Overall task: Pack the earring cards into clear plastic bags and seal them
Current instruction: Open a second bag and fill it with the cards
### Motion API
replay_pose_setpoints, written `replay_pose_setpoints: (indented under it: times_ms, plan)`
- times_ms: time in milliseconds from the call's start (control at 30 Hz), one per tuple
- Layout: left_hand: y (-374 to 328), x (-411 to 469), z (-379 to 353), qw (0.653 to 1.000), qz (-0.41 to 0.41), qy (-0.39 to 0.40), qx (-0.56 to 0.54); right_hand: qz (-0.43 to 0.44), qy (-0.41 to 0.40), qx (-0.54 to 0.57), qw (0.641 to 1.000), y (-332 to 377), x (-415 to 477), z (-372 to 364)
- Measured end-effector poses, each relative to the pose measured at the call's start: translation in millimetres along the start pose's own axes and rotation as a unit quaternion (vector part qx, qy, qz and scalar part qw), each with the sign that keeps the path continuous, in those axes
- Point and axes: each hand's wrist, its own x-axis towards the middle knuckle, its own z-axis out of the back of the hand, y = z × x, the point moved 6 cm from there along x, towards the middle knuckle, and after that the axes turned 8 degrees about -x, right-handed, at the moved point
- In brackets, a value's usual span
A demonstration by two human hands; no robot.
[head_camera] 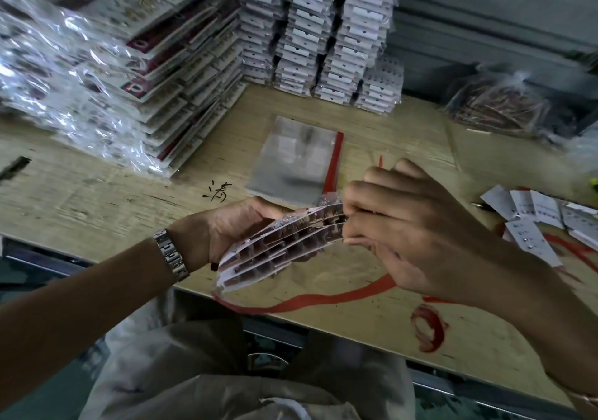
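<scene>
Mid-packing at a cluttered wooden table (97,199): a fanned bundle of earring cards (278,245) gripped from both ends above the table edge. Left hand (233,228) curled beneath the lower end of the bundle, right hand (398,222) closed over the upper end, fingertips pinching the card tops. A film with a red strip (291,300) trailing under the bundle; whether the cards already sit inside a bag cannot be told. Likely step: squaring the cards for bagging or sealing. Next move calls for aligned edges and a firm pinch. Spare clear bags (297,157) flat just beyond the hands; packed stacks (323,31) well behind.
</scene>
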Motion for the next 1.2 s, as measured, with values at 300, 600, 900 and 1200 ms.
replay_pose_setpoints:
  times_ms: [300, 600, 900, 1200]
  plan:
    - [4, -2, 10, 0.999, 0.013, -0.045, 0.002, -0.027, -0.014, 0.103, 0.994, 0, -3, -9]
    - [4, -2, 4, 0.998, 0.017, -0.056, -0.017, -0.052, -0.041, 0.163, 0.984, -2, -7, -13]
    - [-3, 0, 2, 0.997, -0.019, -0.07, -0.036, 0.022, -0.027, -0.078, 0.996, 2, -7, -8]
    - [-6, -7, 5, 0.997, -0.012, -0.071, -0.024, -0.107, -0.032, 0.255, 0.96, -43, -31, -3]
